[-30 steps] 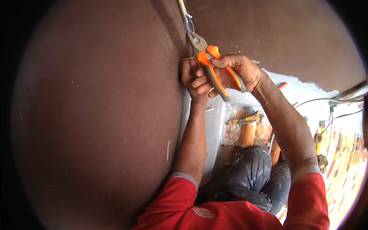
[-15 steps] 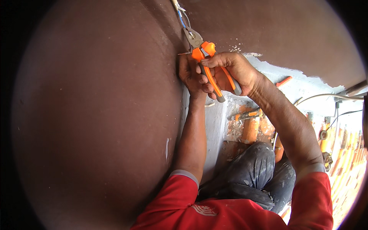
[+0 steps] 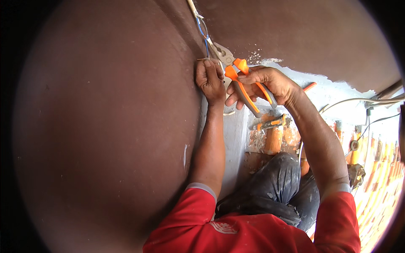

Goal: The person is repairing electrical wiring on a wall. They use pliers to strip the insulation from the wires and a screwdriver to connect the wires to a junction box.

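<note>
A matt brown painted wall [image 3: 105,126] fills the left and top of the view. To the right, sunlit orange clay roof tiles [image 3: 382,185] run toward the rim. Below, the person wears a red short-sleeved shirt [image 3: 261,234] with grey cuffs and dark, paint-spattered trousers [image 3: 270,181]; a pale grey painted ledge [image 3: 233,147] lies beside the left forearm.

The right hand [image 3: 272,84] holds combination pliers with orange-and-grey handles and a grey metal head [image 3: 241,65], its thumb and fingers wrapped loosely about them. The pliers are tilted in front of the wall, handles spread, jaws up and left (I cannot tell whether they touch the wiring beside them). Just left of them, the left hand [image 3: 211,84] is raised against the wall, thumb and fingertips pinched together on the lower end of a thin blue insulated wire [image 3: 207,47]. That wire hangs from a cream-coloured sheathed cable [image 3: 192,7] at the top.
</note>
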The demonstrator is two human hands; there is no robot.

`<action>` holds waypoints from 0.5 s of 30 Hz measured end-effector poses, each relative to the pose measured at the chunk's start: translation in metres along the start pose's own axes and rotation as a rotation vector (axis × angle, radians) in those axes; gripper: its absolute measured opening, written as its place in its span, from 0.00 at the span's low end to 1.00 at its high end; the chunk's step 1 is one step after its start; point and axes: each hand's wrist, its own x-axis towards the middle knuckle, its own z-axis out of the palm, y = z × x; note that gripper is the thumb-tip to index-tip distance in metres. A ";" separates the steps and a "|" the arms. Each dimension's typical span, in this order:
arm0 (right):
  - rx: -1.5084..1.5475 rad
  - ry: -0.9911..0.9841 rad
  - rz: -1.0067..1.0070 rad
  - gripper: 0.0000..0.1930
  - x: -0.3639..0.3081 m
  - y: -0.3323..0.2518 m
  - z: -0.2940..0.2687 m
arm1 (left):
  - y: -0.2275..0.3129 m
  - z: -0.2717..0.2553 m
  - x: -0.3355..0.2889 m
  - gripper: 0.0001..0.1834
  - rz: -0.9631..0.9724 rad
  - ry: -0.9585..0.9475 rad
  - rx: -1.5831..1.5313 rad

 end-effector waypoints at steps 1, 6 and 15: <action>-0.109 0.061 0.030 0.22 -0.010 -0.006 0.004 | 0.001 -0.001 0.001 0.19 0.009 -0.029 -0.028; -0.859 0.538 0.130 0.19 -0.017 -0.047 0.026 | 0.003 -0.001 0.000 0.20 0.000 -0.023 -0.016; -1.520 0.547 -0.183 0.17 0.019 -0.049 -0.010 | 0.019 0.012 -0.006 0.21 -0.086 -0.059 -0.055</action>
